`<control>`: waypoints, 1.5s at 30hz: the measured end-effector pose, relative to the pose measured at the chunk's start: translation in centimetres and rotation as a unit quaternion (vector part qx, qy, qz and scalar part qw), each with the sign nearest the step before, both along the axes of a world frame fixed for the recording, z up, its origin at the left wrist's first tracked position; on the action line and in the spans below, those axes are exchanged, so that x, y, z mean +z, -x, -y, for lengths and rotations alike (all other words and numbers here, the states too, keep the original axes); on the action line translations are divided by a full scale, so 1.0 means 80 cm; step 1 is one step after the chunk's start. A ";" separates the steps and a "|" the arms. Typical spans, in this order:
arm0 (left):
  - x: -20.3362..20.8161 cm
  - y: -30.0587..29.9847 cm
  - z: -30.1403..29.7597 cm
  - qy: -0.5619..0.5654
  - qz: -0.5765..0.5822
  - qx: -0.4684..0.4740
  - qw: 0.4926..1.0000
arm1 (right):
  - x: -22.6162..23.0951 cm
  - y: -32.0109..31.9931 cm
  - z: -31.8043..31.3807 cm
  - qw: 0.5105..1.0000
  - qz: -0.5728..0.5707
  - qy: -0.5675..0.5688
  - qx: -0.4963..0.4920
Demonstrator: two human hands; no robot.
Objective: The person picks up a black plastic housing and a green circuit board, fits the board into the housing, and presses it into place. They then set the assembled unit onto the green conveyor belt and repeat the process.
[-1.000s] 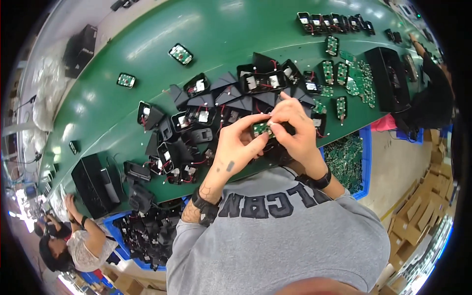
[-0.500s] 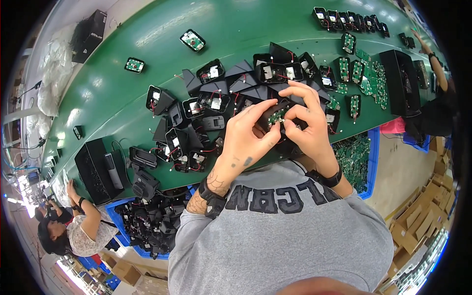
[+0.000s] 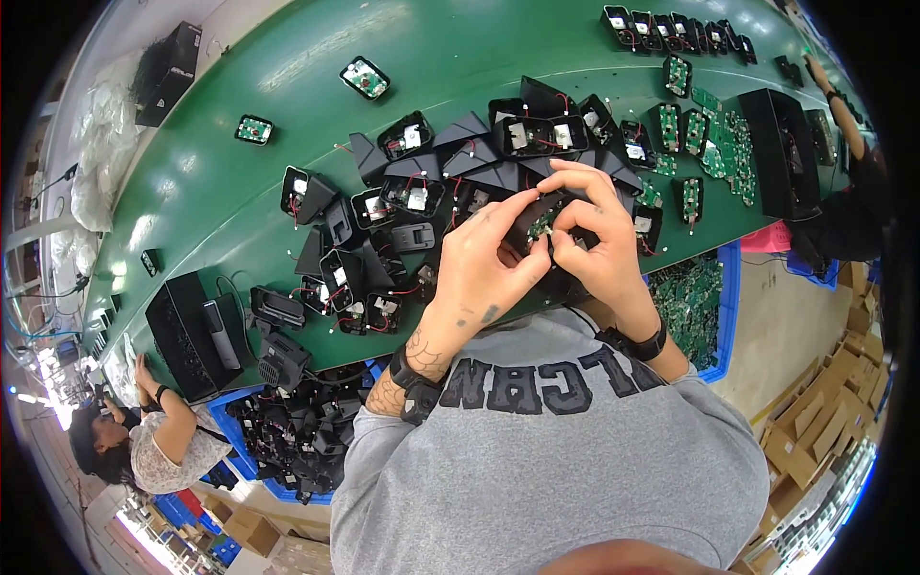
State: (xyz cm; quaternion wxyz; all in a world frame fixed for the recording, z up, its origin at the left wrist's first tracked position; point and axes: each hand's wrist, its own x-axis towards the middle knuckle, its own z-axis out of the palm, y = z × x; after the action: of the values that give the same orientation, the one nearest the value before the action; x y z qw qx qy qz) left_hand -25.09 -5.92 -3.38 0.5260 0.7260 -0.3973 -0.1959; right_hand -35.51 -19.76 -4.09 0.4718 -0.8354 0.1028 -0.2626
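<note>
As I look down from afar through the head camera, a green table curves across the view, with a co-worker at the lower left and another at the far right. Under its near edge I see a blue bin heaped with circuit boards on the right, and a second blue bin full of black parts on the left. An open black box stands near the table's left end. Across the middle lies a loose pile of black cases, some showing red wires.

In front of that pile, my left hand is clamped on a small black case, held tilted above the table's near side. My right hand brings thumb and forefinger close together at the green circuit board in this case; I cannot tell what, if anything, they pinch.
</note>
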 end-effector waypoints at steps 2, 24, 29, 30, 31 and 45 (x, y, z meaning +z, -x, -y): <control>0.000 0.001 0.001 0.002 -0.002 0.005 1.000 | 0.000 0.000 -0.001 1.000 -0.004 0.008 -0.001; -0.012 0.013 -0.001 -0.005 0.041 0.047 0.998 | 0.012 0.004 0.011 0.982 -0.130 -0.136 0.022; 0.003 -0.012 -0.015 0.008 -0.383 -0.026 0.923 | 0.022 0.006 0.020 0.999 -0.026 -0.019 0.028; 0.004 -0.019 -0.017 0.002 -0.395 -0.041 0.918 | 0.024 0.007 0.028 0.996 0.022 0.036 0.085; 0.004 -0.025 -0.018 -0.002 -0.406 -0.056 0.912 | 0.025 0.008 0.032 0.983 0.071 0.090 0.142; 0.008 -0.016 -0.014 -0.023 -0.367 -0.038 0.929 | 0.027 0.007 0.014 0.992 -0.051 0.103 0.051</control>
State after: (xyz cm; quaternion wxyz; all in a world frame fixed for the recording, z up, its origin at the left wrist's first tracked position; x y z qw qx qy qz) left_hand -23.81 -4.82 -2.74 0.6104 0.5996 -0.1995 -0.4776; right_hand -36.06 -20.91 -1.94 0.3897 -0.8963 0.0566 -0.2040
